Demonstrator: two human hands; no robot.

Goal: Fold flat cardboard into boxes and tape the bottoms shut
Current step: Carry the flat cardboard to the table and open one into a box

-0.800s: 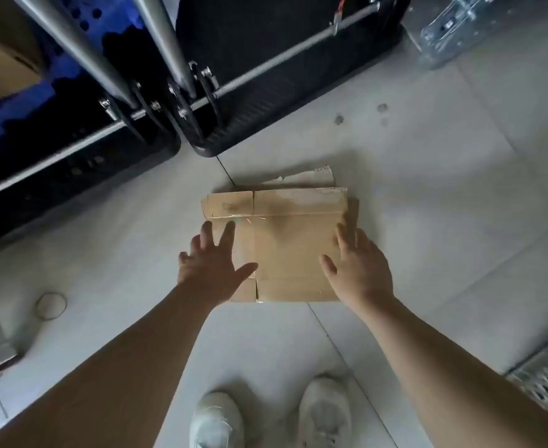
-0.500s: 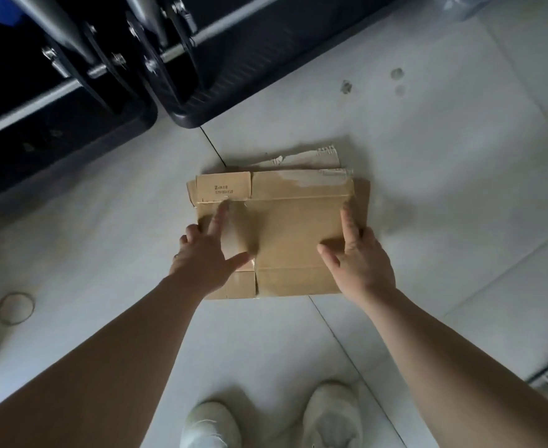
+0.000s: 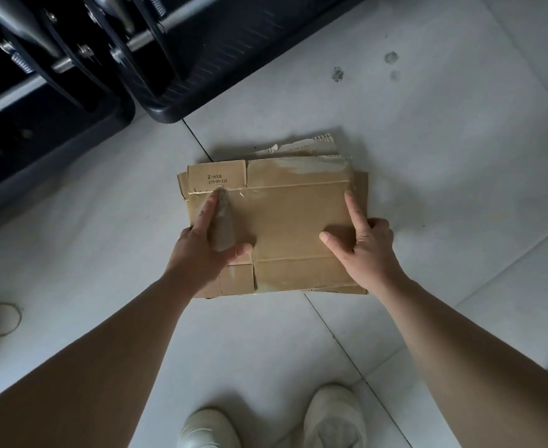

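Printing on the top-left flap (image 3: 216, 177) of the flat cardboard (image 3: 292, 227) reads "Z 10#", followed by characters too small to make out, with "175×95×115" on the line below. The cardboard lies as a small stack on the tiled floor (image 3: 427, 156) in front of your shoes (image 3: 334, 415), and a torn, pale sheet sticks out behind it.

Your left hand (image 3: 201, 253) lays a straight index finger up to the flap's crease, with the thumb spread flat on the panel. Your right hand (image 3: 366, 253) does the same near the right edge. The other fingers of both hands bend at the stack's sides, and you cannot tell whether they hook under a sheet. How many sheets are stacked is also unclear.

Two black carts (image 3: 201, 59) with metal tubes stand just beyond, cut off by the frame. A thin ring (image 3: 2, 319) lies well apart on the left, and dark spots (image 3: 338, 74) mark the tiles beyond the stack.
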